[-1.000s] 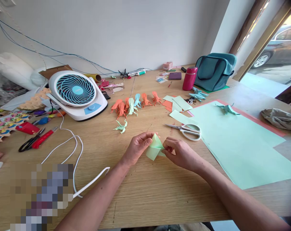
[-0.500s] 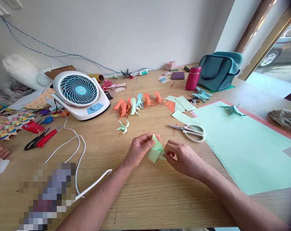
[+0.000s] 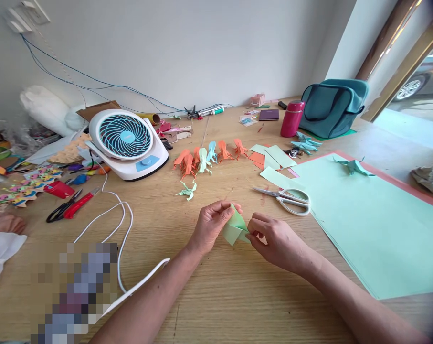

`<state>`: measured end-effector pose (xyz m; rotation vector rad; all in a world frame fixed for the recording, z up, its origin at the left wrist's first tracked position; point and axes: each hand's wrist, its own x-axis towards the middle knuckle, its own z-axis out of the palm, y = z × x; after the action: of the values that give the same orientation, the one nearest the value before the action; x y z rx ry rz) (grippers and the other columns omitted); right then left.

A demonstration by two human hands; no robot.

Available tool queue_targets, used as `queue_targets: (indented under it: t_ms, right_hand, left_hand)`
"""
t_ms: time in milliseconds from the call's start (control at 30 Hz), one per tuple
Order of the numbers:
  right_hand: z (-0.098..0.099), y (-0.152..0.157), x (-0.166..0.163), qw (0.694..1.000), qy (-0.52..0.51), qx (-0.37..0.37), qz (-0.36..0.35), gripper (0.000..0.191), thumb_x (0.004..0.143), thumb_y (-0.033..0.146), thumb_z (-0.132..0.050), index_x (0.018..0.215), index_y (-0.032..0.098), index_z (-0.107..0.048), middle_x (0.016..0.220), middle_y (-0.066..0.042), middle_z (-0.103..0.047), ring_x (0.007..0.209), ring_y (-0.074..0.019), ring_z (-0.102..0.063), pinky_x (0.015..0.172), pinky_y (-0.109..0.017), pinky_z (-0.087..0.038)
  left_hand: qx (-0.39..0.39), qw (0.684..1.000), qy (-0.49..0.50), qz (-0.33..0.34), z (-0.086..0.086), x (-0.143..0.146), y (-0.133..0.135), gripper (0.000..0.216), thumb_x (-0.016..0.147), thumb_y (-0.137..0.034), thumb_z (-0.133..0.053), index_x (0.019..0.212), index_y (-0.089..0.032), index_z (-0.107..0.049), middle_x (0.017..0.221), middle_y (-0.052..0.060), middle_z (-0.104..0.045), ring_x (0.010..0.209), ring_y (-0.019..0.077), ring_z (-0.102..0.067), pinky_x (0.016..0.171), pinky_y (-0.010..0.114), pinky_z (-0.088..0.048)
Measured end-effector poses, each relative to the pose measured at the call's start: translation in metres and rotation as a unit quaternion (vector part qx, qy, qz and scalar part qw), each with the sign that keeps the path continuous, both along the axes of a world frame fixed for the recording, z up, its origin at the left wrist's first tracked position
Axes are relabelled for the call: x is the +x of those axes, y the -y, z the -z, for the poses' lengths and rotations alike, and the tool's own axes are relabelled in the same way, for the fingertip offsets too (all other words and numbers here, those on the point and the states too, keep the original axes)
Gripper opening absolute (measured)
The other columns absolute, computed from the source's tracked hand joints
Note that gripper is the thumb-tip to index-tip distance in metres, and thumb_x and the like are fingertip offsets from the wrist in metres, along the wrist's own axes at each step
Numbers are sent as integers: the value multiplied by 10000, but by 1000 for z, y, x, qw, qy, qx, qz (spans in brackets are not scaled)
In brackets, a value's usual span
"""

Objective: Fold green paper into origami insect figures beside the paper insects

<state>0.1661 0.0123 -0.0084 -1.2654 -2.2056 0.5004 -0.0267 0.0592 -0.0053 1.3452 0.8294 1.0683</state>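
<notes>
A partly folded piece of light green origami paper (image 3: 234, 230) is held above the wooden table between my two hands. My left hand (image 3: 216, 223) pinches its upper left side, thumb in front and fingers behind. At its right corner, my right hand (image 3: 273, 238) grips the edge between thumb and curled fingers. Beyond my hands lies a small green folded paper figure (image 3: 187, 190). Behind it stand several orange paper figures (image 3: 188, 165), a pale green one (image 3: 203, 160) and a blue one (image 3: 211, 152). White-handled scissors (image 3: 291, 200) rest just past my right hand.
Large green paper sheets (image 3: 381, 229) cover the right side. A fan (image 3: 126, 138), red-handled pliers (image 3: 78, 205) and a white cable (image 3: 125, 229) lie left. A pink flask (image 3: 292, 118) and teal bag (image 3: 332, 107) stand at back right. Another person's hand (image 3: 8, 223) shows at far left.
The view has shifted slightly, so the scene sits a little further right and lower. Both hands keep their hold on the green paper, with hardly any change in its shape.
</notes>
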Motion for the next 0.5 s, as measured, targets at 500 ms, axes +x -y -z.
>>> queue_targets:
  t_ms: [500]
  right_hand:
    - [1,0,-2,1000,9,13,-2,177,836,85,-495,731,209,-424,746,14,-497,629,-112,-477,590,-229,-326]
  left_hand:
    - [51,998,-20,-36,-1,0,2,232,882,-371,-663,949,-175,-767,913,68,-760,839,176,-650,782,269,-480]
